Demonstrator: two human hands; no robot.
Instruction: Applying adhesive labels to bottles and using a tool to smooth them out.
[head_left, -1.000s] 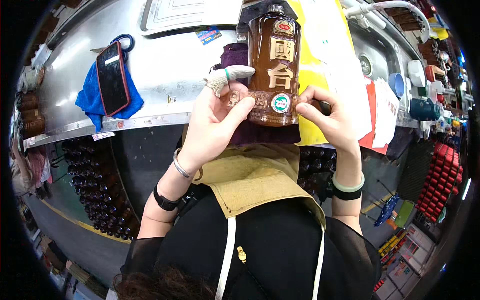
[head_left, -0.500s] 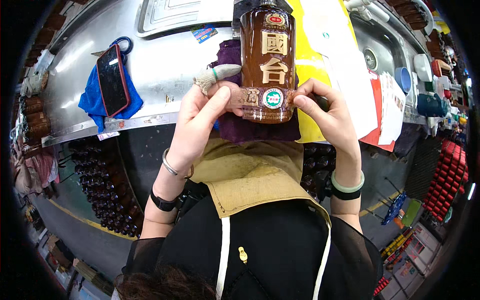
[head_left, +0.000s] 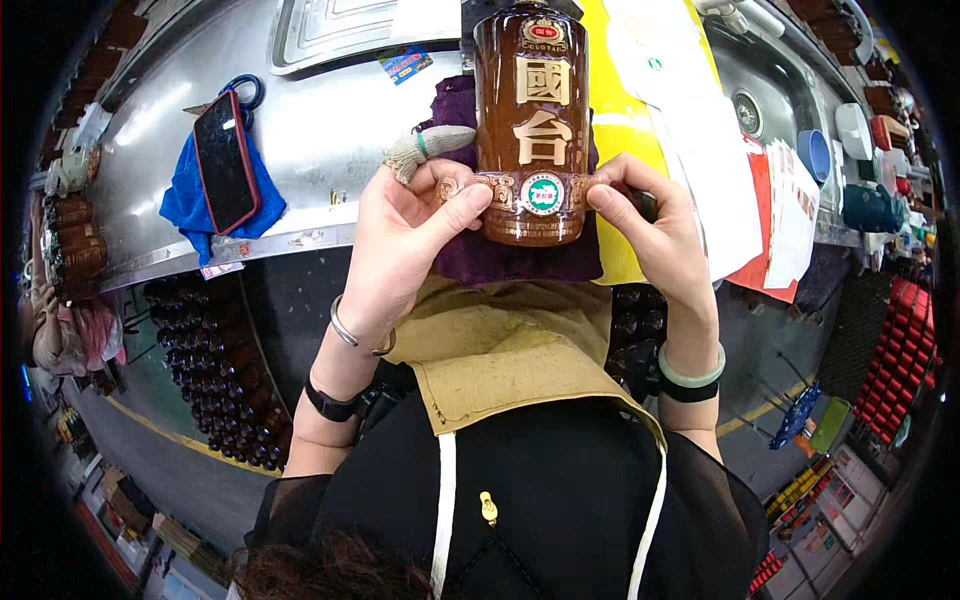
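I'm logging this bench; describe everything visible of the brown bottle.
The brown bottle looks glass: broad, glossy, with gold characters, a red emblem above, and a patterned band with a round green-and-white badge. It lies on purple cloth, base toward the person, neck cut off by the frame. Left hand and right hand grip the band's ends.

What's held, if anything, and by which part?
The label strip across the brown bottle, by its ends: left hand pinches the left, right hand the right.

brown bottle (head_left: 530, 122): large gold characters (head_left: 542, 82) | red emblem (head_left: 543, 33) | patterned strip (head_left: 503, 192): round green-white seal (head_left: 543, 194)
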